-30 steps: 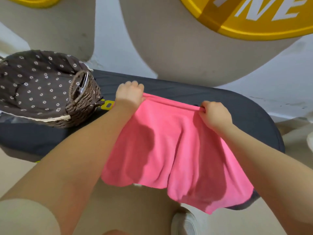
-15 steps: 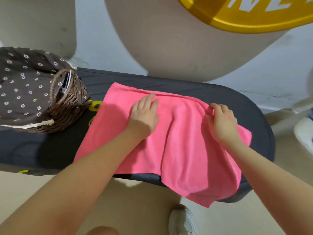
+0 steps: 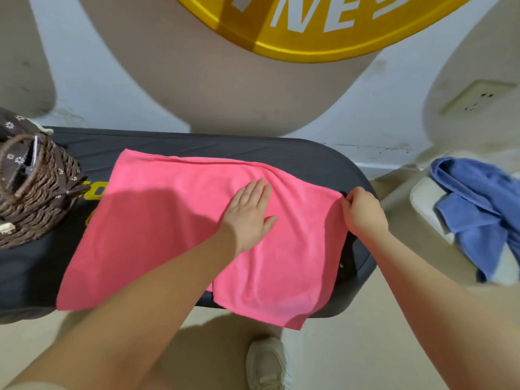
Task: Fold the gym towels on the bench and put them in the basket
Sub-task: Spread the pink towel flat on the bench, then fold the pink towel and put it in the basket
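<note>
A pink towel (image 3: 168,220) lies spread over the dark grey bench (image 3: 281,153), its near edge hanging over the bench's front. My left hand (image 3: 250,212) rests flat on the towel right of its middle, fingers straight. My right hand (image 3: 363,212) pinches the towel's right edge near the bench's right end. A wicker basket (image 3: 36,192) with a brown flowered liner stands on the bench's left end, partly cut off by the frame.
A blue towel (image 3: 475,206) lies crumpled on a white seat to the right of the bench. A wall with a yellow sign is right behind the bench. My white shoe (image 3: 267,364) is on the beige floor below.
The towel has been spread flatter and wider across the bench. My left hand slid right over it, and my right hand drew the right edge outward.
</note>
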The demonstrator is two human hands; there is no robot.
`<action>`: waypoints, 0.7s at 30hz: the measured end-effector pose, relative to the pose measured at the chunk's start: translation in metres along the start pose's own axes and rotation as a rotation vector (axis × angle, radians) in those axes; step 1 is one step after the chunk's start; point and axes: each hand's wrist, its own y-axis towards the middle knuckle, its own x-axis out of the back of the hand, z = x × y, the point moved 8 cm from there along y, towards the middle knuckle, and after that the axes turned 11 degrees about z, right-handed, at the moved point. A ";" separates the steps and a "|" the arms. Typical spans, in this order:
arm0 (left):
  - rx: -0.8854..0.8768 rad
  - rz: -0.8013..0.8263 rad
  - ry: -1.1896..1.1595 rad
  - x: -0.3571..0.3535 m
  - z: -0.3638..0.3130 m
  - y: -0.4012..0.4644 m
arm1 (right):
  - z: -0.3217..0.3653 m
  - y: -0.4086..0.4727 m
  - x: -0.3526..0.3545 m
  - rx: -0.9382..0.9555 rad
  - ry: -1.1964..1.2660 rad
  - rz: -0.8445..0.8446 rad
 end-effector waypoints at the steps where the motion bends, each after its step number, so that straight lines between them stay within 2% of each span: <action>1: 0.005 0.000 0.000 0.001 -0.001 0.001 | -0.001 0.003 0.009 -0.027 0.033 -0.018; 4: -0.012 -0.014 -0.018 0.007 -0.005 0.005 | -0.003 0.011 0.044 -0.097 0.086 -0.120; 6: -0.019 -0.012 -0.031 0.009 -0.007 0.005 | 0.001 0.016 0.062 -0.068 0.111 -0.180; 10: 0.003 0.039 -0.029 0.002 -0.004 0.000 | 0.007 0.012 0.053 -0.002 0.062 -0.119; 14: 0.012 0.082 -0.021 -0.006 0.001 -0.010 | -0.033 -0.026 0.018 -0.120 0.093 -0.107; 16: 0.007 0.091 -0.029 -0.009 0.001 -0.016 | -0.064 -0.050 -0.007 -0.260 0.247 -0.084; 18: -0.001 0.093 -0.034 -0.012 0.001 -0.023 | -0.093 -0.073 -0.036 -0.410 0.508 -0.046; 21: 0.000 0.086 -0.060 -0.015 0.001 -0.033 | -0.105 -0.098 -0.063 -0.457 0.855 -0.007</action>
